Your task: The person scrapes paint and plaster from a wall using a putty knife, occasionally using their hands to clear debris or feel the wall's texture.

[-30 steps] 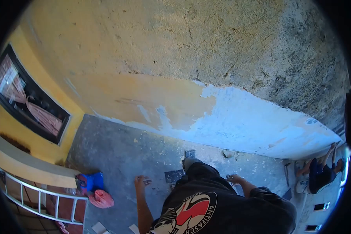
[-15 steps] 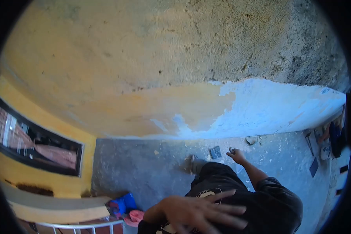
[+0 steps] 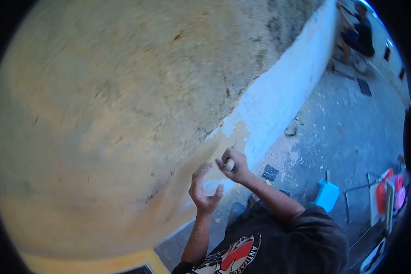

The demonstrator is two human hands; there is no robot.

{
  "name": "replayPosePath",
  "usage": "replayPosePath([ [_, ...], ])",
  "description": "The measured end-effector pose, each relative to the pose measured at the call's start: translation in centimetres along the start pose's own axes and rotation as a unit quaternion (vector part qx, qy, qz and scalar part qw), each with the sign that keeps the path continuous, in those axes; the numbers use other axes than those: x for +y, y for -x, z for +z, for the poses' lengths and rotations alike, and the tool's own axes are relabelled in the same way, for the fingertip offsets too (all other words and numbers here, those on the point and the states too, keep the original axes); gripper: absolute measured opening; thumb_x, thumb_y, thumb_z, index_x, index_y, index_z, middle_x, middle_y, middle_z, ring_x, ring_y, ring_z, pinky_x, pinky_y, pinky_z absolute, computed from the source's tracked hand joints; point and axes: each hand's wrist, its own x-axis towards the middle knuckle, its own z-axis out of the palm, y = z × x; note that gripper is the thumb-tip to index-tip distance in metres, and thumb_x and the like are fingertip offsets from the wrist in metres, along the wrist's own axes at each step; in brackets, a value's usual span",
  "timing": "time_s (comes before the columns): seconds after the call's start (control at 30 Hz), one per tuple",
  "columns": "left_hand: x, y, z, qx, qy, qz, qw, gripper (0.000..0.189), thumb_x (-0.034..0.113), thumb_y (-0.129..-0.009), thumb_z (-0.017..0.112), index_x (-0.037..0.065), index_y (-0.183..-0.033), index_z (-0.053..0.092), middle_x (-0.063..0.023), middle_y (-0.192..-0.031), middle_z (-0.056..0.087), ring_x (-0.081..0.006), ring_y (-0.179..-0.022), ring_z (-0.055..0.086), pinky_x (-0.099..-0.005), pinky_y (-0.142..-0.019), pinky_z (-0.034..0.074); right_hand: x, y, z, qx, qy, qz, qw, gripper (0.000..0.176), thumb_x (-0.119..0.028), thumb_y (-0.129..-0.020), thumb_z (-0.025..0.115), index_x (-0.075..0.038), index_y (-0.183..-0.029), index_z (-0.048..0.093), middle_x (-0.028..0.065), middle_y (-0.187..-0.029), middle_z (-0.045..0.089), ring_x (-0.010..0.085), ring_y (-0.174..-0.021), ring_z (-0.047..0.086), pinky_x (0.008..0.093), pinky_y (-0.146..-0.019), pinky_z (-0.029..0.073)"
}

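Handle point(image 3: 229, 164) gripped in front of a patchy wall point(image 3: 77, 137)

Toward 5 o'clock, just off centre, the pale handle is enclosed by the right hand point(image 3: 240, 167); the closed fist is presumably chosen for a firm hold. At 6 o'clock the left hand point(image 3: 203, 195) is held unclosed, with curved fingers and thumb set apart, and nothing is seen in it; it may be raised for support, but contact with the wall cannot be confirmed. The wall is spread from 7 to 1 o'clock, its white patch point(image 3: 278, 100) exposed toward 2. On the floor point(image 3: 329, 128), a dark block point(image 3: 270, 172) and a blue container point(image 3: 326, 195) are placed at 4 o'clock, perhaps for easy reach.

The handle's far end cannot be made out. A dark frame point(image 3: 139, 270) at 7 o'clock is cut off, and a second person point(image 3: 361, 36) at 2 is blurred.
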Motion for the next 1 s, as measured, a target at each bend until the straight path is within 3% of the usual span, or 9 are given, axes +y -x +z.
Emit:
replayPosePath([
  [0.03,-0.8,-1.6,0.6,-0.022,0.008,0.006,1.000,0.052,0.030,-0.080,0.077,-0.001,-0.118,0.059,-0.0183,-0.114,0.064,-0.0344,-0.111,0.060,-0.0451,-0.097,0.048,0.2,-0.8,0.6,0.010,-0.007,-0.025,1.000,0.025,-0.009,-0.075,0.077,-0.007,-0.076,0.052,0.0105,-0.069,0.050,0.0307,-0.062,0.050,0.0397,-0.059,0.040],
  [0.1,-1.9,-4.4,1.5,-0.102,-0.094,0.179,0.974,0.050,0.034,-0.081,0.077,0.002,-0.115,0.058,-0.0171,-0.116,0.060,-0.0350,-0.113,0.058,-0.0498,-0.097,0.048,1.5,-2.1,1.5,0.041,-0.008,-0.068,0.997,0.023,-0.010,-0.075,0.074,-0.007,-0.076,0.051,0.0101,-0.069,0.049,0.0307,-0.062,0.050,0.0403,-0.059,0.040],
  [0.23,-4.8,-7.0,3.3,-0.223,-0.136,0.282,0.923,0.038,0.027,-0.069,0.086,0.010,-0.095,0.064,-0.0032,-0.099,0.065,-0.0286,-0.108,0.058,-0.0468,-0.096,0.051,4.2,-3.1,2.1,0.078,0.026,-0.151,0.985,0.016,-0.014,-0.077,0.064,-0.005,-0.083,0.053,0.0098,-0.073,0.050,0.0288,-0.064,0.052,0.0371,-0.057,0.042],
  [0.27,-4.8,-7.5,4.3,-0.221,-0.116,0.266,0.931,0.030,0.024,-0.068,0.087,0.011,-0.076,0.062,-0.0001,-0.083,0.062,-0.0257,-0.098,0.059,-0.0467,-0.094,0.052,6.0,-2.4,2.9,0.107,-0.003,-0.167,0.980,0.017,-0.017,-0.078,0.064,-0.004,-0.081,0.054,0.0096,-0.074,0.049,0.0288,-0.065,0.052,0.0383,-0.059,0.042],
  [0.4,-7.0,-8.0,5.8,-0.347,-0.064,0.217,0.910,0.036,0.029,-0.082,0.075,0.011,-0.062,0.052,0.0016,-0.056,0.049,-0.0259,-0.080,0.061,-0.0408,-0.088,0.052,8.8,-3.3,2.7,0.225,-0.047,-0.208,0.951,0.025,-0.020,-0.078,0.065,-0.007,-0.065,0.049,0.0052,-0.065,0.041,0.0241,-0.058,0.045,0.0393,-0.063,0.040],
  [0.57,-8.6,-7.0,8.1,-0.433,0.033,0.249,0.866,0.040,0.032,-0.083,0.073,0.010,-0.058,0.051,0.0003,-0.055,0.049,-0.0217,-0.061,0.059,-0.0344,-0.062,0.051,13.1,-3.1,2.6,0.217,-0.007,-0.192,0.957,0.034,-0.015,-0.076,0.066,-0.009,-0.058,0.038,0.0017,-0.060,0.034,0.0219,-0.056,0.041,0.0370,-0.061,0.039],
  [0.63,-8.0,-7.2,8.1,-0.438,0.048,0.259,0.859,0.041,0.030,-0.084,0.072,0.010,-0.056,0.050,-0.0003,-0.054,0.049,-0.0202,-0.055,0.057,-0.0329,-0.054,0.048,12.3,-3.8,2.3,0.209,-0.059,-0.258,0.941,0.034,-0.012,-0.076,0.065,-0.009,-0.058,0.037,0.0024,-0.060,0.031,0.0214,-0.055,0.039,0.0372,-0.057,0.035],
  [0.7,-7.2,-7.8,7.8,-0.492,0.134,0.244,0.825,0.043,0.025,-0.074,0.079,0.009,-0.053,0.045,0.0003,-0.053,0.042,-0.0168,-0.051,0.056,-0.0257,-0.044,0.041,11.3,-5.1,3.6,0.253,-0.093,-0.282,0.921,0.036,-0.010,-0.081,0.059,-0.010,-0.055,0.034,0.0018,-0.057,0.029,0.0203,-0.049,0.034,0.0363,-0.049,0.026],
  [1.0,-5.9,-10.6,11.4,-0.483,0.138,0.253,0.827,0.043,0.020,-0.068,0.080,0.010,-0.050,0.042,0.0004,-0.053,0.039,-0.0148,-0.043,0.047,-0.0233,-0.039,0.029,10.9,-6.2,1.9,0.303,-0.070,-0.208,0.928,0.040,-0.011,-0.080,0.062,-0.010,-0.054,0.032,0.0005,-0.056,0.030,0.0198,-0.048,0.031,0.0359,-0.050,0.024],
])
